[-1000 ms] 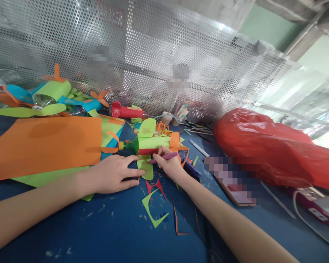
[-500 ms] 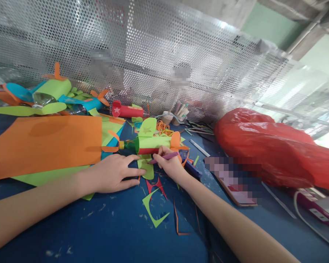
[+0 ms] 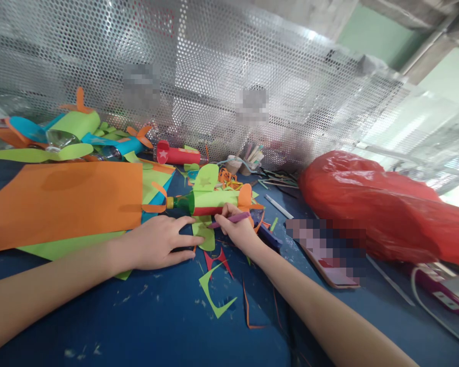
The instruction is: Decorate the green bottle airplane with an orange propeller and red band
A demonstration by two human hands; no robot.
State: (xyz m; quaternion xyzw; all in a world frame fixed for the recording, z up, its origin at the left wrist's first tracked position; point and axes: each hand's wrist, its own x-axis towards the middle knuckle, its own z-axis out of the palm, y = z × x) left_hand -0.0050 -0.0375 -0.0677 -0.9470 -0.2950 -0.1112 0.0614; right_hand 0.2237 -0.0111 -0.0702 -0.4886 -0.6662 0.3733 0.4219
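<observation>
Head view: almost no change is shown over the past second, with a purple pen [image 3: 235, 218] kept gripped in the fingers of the right hand [image 3: 237, 229] and its tip kept at the near green wing [image 3: 207, 243] of a paper-wrapped bottle model [image 3: 214, 197]; from this steadiness, marking of the wing is judged to be under way and unfinished. The left hand [image 3: 158, 242], unclenched and with nothing grasped, is laid palm-down with fingers spread, a fingertip rested on the wing's left side, seemingly so that the piece is steadied. The bottle model is laid on its side mid-scene on the blue tabletop [image 3: 156, 316], its yellow cap [image 3: 170, 203] pointed left and its orange tail fins [image 3: 245, 192] right; a star is borne by the far green wing [image 3: 205, 176]. Paper offcuts [image 3: 214, 299] are scattered on the near side, and a large orange sheet [image 3: 80, 199] is spread at left over green and blue paper. Other bottle models [image 3: 181, 155] are gathered along the far left, and a red plastic bag [image 3: 367, 204] is heaped at right. The space beyond is screened by perforated metal sheeting [image 3: 210, 61].
</observation>
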